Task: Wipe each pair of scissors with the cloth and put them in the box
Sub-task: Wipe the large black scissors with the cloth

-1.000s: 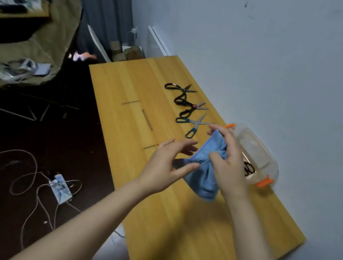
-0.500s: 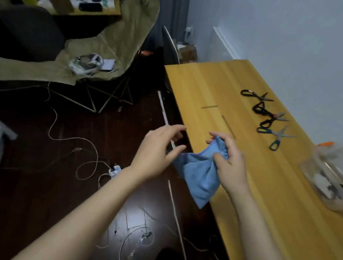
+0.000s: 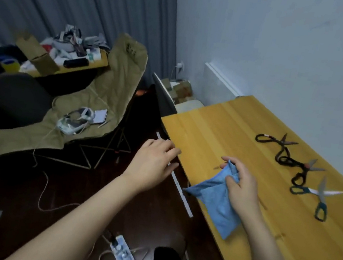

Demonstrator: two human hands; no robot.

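Note:
My right hand (image 3: 241, 186) grips a blue cloth (image 3: 215, 201) that hangs over the near edge of the wooden table (image 3: 223, 124). My left hand (image 3: 154, 163) hovers off the table's edge, left of the cloth, fingers relaxed and holding nothing. Three pairs of scissors lie in a row at the right of the table: black-handled scissors (image 3: 274, 140) farthest, black-handled scissors with a red pivot (image 3: 295, 167) in the middle, and teal-handled scissors (image 3: 319, 196) nearest. The box is out of view.
A khaki folding chair (image 3: 93, 104) with a headset on it stands left of the table. Cables and a power strip (image 3: 123, 257) lie on the dark floor. A cluttered side table (image 3: 65, 56) stands by the grey curtain. The wall runs along the table's far side.
The view has swung left, so the clear box has left the frame. My left hand has drawn away from the cloth; my right hand keeps its grip on it.

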